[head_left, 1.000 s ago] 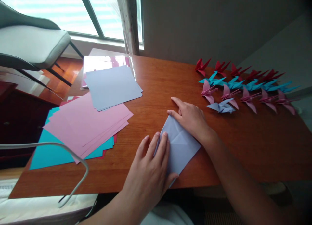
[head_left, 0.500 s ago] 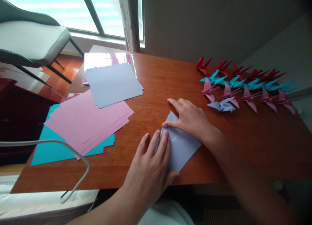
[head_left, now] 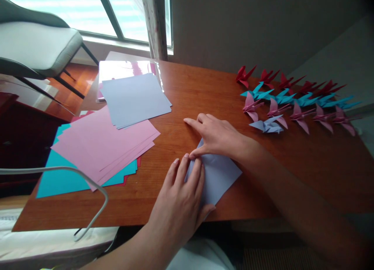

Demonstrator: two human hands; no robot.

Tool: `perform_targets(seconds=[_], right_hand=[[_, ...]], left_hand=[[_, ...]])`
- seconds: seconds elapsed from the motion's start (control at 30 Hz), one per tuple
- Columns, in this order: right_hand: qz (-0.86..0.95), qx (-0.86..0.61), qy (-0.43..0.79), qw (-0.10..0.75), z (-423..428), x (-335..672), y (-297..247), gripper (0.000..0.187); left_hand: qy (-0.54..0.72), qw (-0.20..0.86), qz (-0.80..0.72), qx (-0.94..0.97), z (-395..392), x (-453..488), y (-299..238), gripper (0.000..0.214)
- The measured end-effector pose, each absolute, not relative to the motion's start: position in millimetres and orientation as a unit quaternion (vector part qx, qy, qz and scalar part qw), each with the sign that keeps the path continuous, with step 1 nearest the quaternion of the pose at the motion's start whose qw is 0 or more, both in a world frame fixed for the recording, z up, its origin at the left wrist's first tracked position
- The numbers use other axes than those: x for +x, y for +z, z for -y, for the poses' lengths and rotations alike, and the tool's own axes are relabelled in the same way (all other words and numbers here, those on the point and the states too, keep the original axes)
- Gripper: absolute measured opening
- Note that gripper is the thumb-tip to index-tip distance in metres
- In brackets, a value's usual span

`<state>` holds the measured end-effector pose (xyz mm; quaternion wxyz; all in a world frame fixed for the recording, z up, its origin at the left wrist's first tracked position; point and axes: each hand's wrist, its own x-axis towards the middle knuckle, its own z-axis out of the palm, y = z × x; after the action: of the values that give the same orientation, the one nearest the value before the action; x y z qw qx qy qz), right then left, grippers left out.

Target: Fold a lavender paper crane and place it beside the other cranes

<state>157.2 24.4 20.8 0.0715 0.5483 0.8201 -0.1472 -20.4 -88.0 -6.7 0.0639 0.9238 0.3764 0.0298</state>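
Observation:
A folded lavender paper (head_left: 217,176) lies on the wooden table (head_left: 204,90) near its front edge. My left hand (head_left: 179,202) lies flat on the paper's left part, fingers stretched out and slightly apart. My right hand (head_left: 217,137) rests over the paper's far corner, thumb pressing down on the paper's edge close to my left fingertips, the other fingers extended toward the left on the table. Neither hand lifts the paper.
Stacks of loose sheets lie at the left: lavender (head_left: 134,98), pink (head_left: 105,145), teal (head_left: 58,180). Rows of folded paper cranes in red (head_left: 244,76), teal (head_left: 257,94), pink (head_left: 251,106) and one lavender (head_left: 267,126) stand at the right. A chair (head_left: 35,44) stands by the window; a grey cable (head_left: 87,188) loops at the front left.
My right hand has slid left and toward me along the paper's far edge, its thumb coming down beside my left fingertips. The left hand has stayed on the paper.

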Motion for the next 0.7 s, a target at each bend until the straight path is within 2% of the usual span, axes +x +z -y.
perform_targets(seconds=[0.13,0.27,0.5,0.7], right_hand=[[-0.808,0.567,-0.147,0.064,-30,169,19,0.093],[-0.786,0.596,-0.157,0.045,-41,186,19,0.08],[-0.786,0.577,-0.217,-0.047,-58,210,8,0.067],[-0.774,0.56,-0.283,-0.086,-61,214,2,0.071]], left_hand=[[0.029,0.061,-0.375,0.925,88,-20,-6,0.08],[0.028,0.063,-0.371,0.926,88,-20,-6,0.078],[0.033,0.061,-0.376,0.924,90,-22,-8,0.078],[0.037,0.055,-0.38,0.923,89,-22,-7,0.077]])
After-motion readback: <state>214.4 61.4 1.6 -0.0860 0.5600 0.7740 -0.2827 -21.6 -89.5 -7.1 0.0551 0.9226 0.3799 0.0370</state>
